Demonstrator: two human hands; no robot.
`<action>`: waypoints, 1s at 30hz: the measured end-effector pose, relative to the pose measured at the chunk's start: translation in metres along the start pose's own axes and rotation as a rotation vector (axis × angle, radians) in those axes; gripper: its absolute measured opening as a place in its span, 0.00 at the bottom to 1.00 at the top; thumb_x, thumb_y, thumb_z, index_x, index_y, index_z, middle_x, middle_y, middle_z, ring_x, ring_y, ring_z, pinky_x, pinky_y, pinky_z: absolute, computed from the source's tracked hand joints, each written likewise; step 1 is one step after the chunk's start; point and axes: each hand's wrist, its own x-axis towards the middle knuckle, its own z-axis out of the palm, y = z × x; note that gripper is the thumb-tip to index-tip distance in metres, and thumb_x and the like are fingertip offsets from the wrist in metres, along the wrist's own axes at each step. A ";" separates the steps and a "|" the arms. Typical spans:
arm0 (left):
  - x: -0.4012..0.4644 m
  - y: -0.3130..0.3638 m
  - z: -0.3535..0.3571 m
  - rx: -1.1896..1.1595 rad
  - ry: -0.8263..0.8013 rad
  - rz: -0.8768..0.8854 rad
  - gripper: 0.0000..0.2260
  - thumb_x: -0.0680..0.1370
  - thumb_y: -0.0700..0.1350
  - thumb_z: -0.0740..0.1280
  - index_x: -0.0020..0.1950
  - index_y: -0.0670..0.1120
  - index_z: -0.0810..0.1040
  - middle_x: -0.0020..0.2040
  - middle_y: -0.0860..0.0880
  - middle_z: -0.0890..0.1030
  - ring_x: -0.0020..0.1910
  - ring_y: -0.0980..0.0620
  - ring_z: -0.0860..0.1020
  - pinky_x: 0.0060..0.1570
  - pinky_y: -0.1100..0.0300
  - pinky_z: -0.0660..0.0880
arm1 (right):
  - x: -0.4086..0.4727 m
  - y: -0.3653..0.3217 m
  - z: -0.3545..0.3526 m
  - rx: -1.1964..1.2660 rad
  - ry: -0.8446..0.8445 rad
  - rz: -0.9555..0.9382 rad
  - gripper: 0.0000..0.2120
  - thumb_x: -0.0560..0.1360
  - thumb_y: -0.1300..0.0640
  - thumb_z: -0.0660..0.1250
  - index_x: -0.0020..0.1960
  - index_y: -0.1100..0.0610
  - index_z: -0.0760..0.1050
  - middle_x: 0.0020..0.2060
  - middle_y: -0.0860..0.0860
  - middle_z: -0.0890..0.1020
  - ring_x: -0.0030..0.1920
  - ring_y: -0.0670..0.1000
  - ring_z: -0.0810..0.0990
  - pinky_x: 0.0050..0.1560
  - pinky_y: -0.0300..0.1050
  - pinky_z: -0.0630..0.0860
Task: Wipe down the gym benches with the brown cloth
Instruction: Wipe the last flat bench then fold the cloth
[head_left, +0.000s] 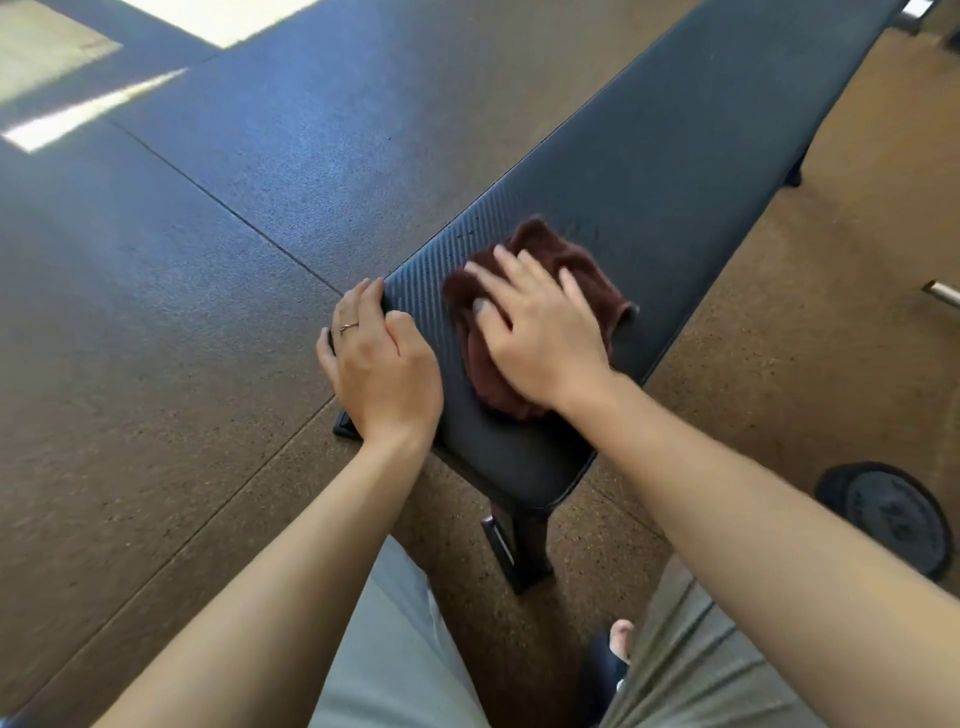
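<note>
A person leans over the near end of a black padded gym bench (675, 171), both bare forearms reaching forward from the bottom of the view. The right hand (540, 332) lies palm down on a crumpled brown cloth (545, 249), fingers straight and spread, pressing the cloth flat against the textured pad rather than closing around it; the wrist is level and the forearm runs back toward the lower right. The cloth sits on the bench top near its near end, toward the right edge of the pad, with folds showing beyond the fingertips and under the heel of the hand. The left hand (382, 364) clasps the bench's near left edge, its fingers curled over and down the side of the pad and the thumb resting on top; a thin ring (349, 327) shows on one finger. The two hands are near each other but apart, with a strip of bare pad between them. The bench stretches away to the far right over a brown speckled floor (156, 415), its dark metal leg (519, 551) standing just beyond the person's grey-clad knees (395, 649). A dark round weight plate (888, 514) lies flat on the floor at the near right, well apart from the bench. Bright patches of light (78, 117) fall on the floor at the far left.
</note>
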 end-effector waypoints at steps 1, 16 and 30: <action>0.001 -0.001 -0.003 -0.027 -0.006 -0.004 0.24 0.80 0.48 0.51 0.73 0.46 0.73 0.73 0.50 0.74 0.73 0.51 0.68 0.79 0.49 0.54 | 0.020 0.003 -0.001 -0.009 0.008 0.049 0.25 0.84 0.43 0.50 0.81 0.42 0.63 0.83 0.46 0.59 0.83 0.49 0.54 0.82 0.57 0.45; 0.028 -0.026 -0.005 -0.335 0.060 -0.456 0.15 0.86 0.44 0.54 0.58 0.42 0.80 0.50 0.48 0.78 0.51 0.50 0.72 0.46 0.58 0.62 | 0.026 -0.031 0.011 -0.007 -0.024 -0.041 0.25 0.84 0.44 0.52 0.80 0.40 0.64 0.82 0.45 0.61 0.82 0.48 0.55 0.82 0.57 0.45; 0.025 -0.030 -0.005 -0.392 0.076 -0.427 0.15 0.86 0.44 0.54 0.53 0.40 0.80 0.44 0.48 0.78 0.46 0.48 0.72 0.48 0.52 0.66 | 0.007 -0.046 0.012 -0.005 -0.051 -0.033 0.26 0.82 0.43 0.49 0.80 0.40 0.64 0.82 0.45 0.60 0.82 0.47 0.54 0.82 0.57 0.45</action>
